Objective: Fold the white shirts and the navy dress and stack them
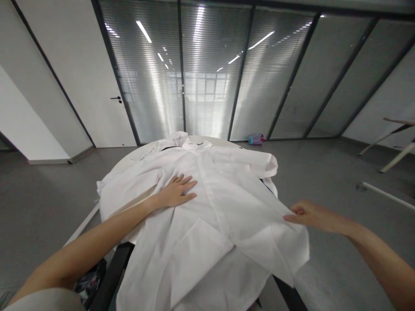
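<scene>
White garment point(210, 211) lay under the left hand point(175, 193), fingers apart; right hand point(311, 216), at three o'clock, pinched its edge; overpulling risked creases.

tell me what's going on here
A person has a white garment spread on a round table, collar at the far side, lower end hanging over the near edge. The left hand lies flat on it near the middle; the right hand is at its right edge, seemingly pinching the cloth.
</scene>
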A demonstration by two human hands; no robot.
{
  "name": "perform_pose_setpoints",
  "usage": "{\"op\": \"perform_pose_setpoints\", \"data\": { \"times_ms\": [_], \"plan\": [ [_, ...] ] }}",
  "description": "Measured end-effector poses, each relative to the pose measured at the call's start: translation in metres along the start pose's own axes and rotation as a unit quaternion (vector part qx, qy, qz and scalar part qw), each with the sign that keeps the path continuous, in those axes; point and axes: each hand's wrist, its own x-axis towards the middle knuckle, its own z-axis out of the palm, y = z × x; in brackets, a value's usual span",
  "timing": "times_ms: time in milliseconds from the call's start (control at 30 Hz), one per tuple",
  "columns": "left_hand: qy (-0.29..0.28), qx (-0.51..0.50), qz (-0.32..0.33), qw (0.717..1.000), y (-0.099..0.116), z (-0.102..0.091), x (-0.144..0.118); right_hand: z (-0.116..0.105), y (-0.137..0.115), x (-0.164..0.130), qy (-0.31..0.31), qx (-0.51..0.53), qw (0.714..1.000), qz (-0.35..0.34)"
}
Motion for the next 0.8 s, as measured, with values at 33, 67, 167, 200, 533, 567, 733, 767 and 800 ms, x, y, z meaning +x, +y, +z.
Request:
{"op": "perform_pose_setpoints", "data": {
  "times_ms": [33,67,167,200,533,567,733,767,800],
  "plan": [
    [-0.002,0.002,-0.003,1.0,-0.001,0.001,-0.001,-0.004,0.01,-0.007,-0.036,0.011,0.999,0.001],
    [-0.001,0.005,-0.003,1.0,-0.001,0.001,-0.002,-0.008,0.017,-0.011,-0.057,0.015,0.998,0.003],
    [0.002,0.009,-0.004,1.0,0.0,-0.002,-0.003,-0.016,0.016,0.0,0.041,-0.002,0.999,0.021],
    [0.002,0.01,-0.003,1.0,0.001,-0.003,-0.003,-0.018,0.006,0.011,0.11,-0.009,0.994,0.025],
    [-0.004,0.022,-0.016,1.0,0.004,-0.005,0.0,0.024,-0.114,0.186,0.149,-0.152,0.969,-0.129],
    [-0.003,0.021,-0.017,1.0,0.004,-0.005,0.0,0.03,-0.114,0.196,0.137,-0.173,0.97,-0.1],
    [0.0,0.004,-0.01,1.0,0.006,-0.005,0.003,0.045,-0.1,0.213,0.122,-0.213,0.967,-0.066],
    [0.009,-0.005,-0.005,1.0,0.005,-0.007,0.004,0.046,-0.097,0.214,0.134,-0.215,0.965,-0.071],
    [0.023,-0.02,-0.002,1.0,0.002,-0.01,0.005,0.047,-0.095,0.215,0.148,-0.215,0.962,-0.076]
  ]
}}
